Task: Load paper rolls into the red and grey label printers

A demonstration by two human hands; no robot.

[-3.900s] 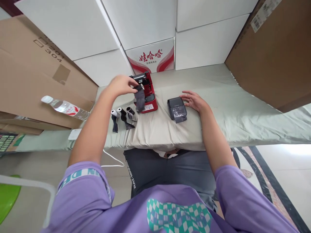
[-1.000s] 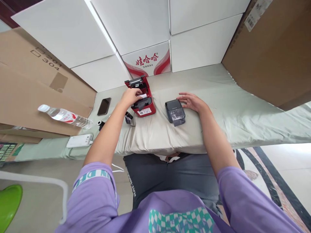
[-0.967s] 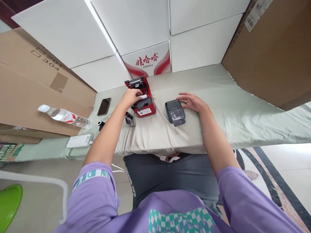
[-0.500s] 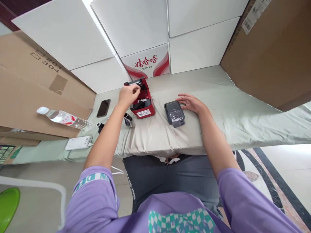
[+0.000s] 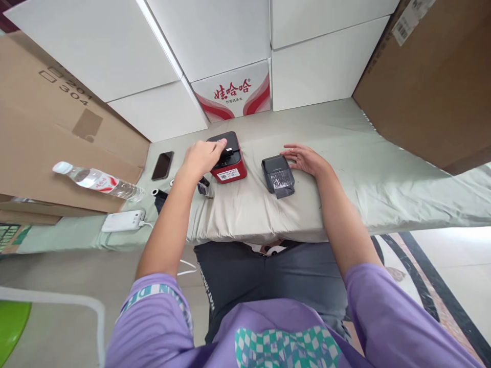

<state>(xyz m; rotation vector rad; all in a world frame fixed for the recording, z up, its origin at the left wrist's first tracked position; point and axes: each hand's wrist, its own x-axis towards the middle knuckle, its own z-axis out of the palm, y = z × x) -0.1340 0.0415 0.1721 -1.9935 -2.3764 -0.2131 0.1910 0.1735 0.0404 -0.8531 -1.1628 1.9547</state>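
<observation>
A red label printer [image 5: 232, 168] with a black top stands on the cloth-covered surface, its lid [image 5: 226, 136] down. My left hand [image 5: 201, 157] is closed over the lid's front left part, and most of its fingers are hidden. Dark material shows at the printer's front opening beside my thumb. To the right lies a smaller black device [image 5: 277, 174], like a portable printer, with a crinkled dark strip at its front. My right hand [image 5: 304, 159] rests open at its right edge, fingers spread, fingertips touching or very close to it.
Left of the printer are a small dark roll [image 5: 204, 187], a black roll [image 5: 159, 197], a phone [image 5: 163, 166], a white power bank [image 5: 123, 221] with a cable, and a tilted water bottle [image 5: 100, 181]. White boxes [image 5: 233, 92] line the back; brown cartons [image 5: 425, 97] stand at both sides.
The red printer's lid was raised with its inside showing; my left hand has brought it down. My right hand stays beside the black device. The view has shifted slightly.
</observation>
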